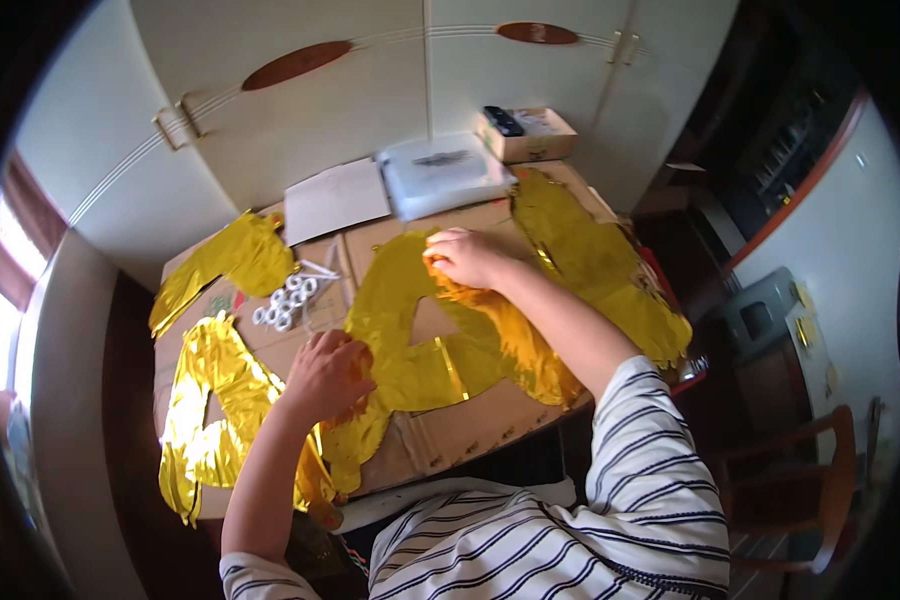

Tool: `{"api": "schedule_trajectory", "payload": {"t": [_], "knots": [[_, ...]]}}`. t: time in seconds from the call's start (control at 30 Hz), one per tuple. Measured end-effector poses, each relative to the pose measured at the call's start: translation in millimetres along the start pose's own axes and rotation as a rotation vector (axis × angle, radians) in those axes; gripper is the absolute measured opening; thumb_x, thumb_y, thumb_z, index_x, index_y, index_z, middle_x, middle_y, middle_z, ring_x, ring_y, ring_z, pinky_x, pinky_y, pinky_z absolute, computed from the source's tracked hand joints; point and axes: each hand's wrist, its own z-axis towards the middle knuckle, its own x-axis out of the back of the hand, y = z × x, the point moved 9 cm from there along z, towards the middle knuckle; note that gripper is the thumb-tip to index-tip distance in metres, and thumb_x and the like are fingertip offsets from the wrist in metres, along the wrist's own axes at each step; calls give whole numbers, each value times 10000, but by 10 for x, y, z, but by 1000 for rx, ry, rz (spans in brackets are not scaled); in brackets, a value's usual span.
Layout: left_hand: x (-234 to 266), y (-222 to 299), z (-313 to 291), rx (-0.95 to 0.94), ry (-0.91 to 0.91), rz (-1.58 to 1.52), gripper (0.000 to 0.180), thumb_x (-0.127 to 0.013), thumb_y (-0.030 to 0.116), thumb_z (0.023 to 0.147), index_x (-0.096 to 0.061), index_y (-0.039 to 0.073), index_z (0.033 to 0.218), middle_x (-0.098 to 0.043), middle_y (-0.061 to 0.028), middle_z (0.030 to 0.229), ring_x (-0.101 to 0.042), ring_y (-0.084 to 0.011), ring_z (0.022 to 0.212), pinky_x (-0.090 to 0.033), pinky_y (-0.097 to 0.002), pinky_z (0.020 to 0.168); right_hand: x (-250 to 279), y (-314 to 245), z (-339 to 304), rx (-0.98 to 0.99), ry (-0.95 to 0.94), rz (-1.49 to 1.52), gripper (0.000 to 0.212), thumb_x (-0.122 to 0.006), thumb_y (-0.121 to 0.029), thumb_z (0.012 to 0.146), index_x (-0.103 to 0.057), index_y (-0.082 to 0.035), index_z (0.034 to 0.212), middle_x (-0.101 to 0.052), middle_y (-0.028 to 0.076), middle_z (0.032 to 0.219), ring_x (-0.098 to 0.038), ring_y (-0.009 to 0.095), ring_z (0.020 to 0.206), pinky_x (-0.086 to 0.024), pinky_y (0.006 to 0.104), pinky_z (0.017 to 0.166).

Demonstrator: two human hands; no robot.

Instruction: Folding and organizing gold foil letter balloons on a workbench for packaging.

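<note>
A flat gold foil balloon (390, 285) with a triangular opening lies across the middle of the cardboard-covered table. My right hand (462, 257) is closed on crumpled orange material (525, 335) at the balloon's upper right; its ragged folds hang down under my forearm to the table's near edge. At the balloon's lower left, my left hand (327, 375) has its fingers curled round more orange material, mostly hidden by the hand. Whether both orange parts are one piece cannot be seen. Beside my left forearm lies a shiny, wrinkled gold foil balloon (220, 400).
More flat gold foil lies at the far left (235, 262) and on the right (600, 255). White rings (285, 303) cluster left of centre. Along the back are a pale sheet (337, 200), a clear plastic package (445, 178) and a box (530, 145). A wooden chair (838, 490) stands at right.
</note>
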Motion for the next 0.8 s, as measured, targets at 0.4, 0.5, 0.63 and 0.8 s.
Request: {"api": "schedule_trajectory", "payload": {"t": [0.4, 0.5, 0.63, 0.8], "knots": [[336, 155, 222, -25, 115, -68, 515, -792, 295, 826, -648, 68, 1265, -586, -155, 1349, -603, -369, 1203, -499, -459, 1016, 1588, 938, -846, -638, 199, -27, 167, -748, -258, 866, -758, -94, 894, -758, 101, 898, -715, 234, 813, -555, 371, 751], [392, 442, 572, -76, 159, -137, 451, -795, 231, 816, -670, 54, 1211, -608, -155, 1305, -609, -366, 1197, -501, -450, 1023, 1656, 1878, -1164, -855, 280, 19, 293, -817, -340, 811, -743, -67, 884, -759, 127, 921, -722, 269, 877, -552, 376, 814], [264, 701, 903, -141, 72, -238, 373, -767, 214, 854, -683, 30, 1168, -653, -158, 1214, -667, -331, 1087, -552, -410, 936, 1323, 1970, -795, -1040, 120, 8, 443, -861, -431, 750, -739, -58, 955, -745, 162, 1096, -701, 310, 1027, -536, 402, 917], [-51, 991, 1625, -237, 19, -306, 338, -756, 213, 873, -690, 42, 1157, -662, -148, 1178, -690, -311, 1023, -566, -402, 889, 1128, 2437, -984, -1037, 214, -89, 353, -859, -346, 777, -716, -33, 857, -740, 146, 924, -698, 272, 890, -538, 409, 829]]}}
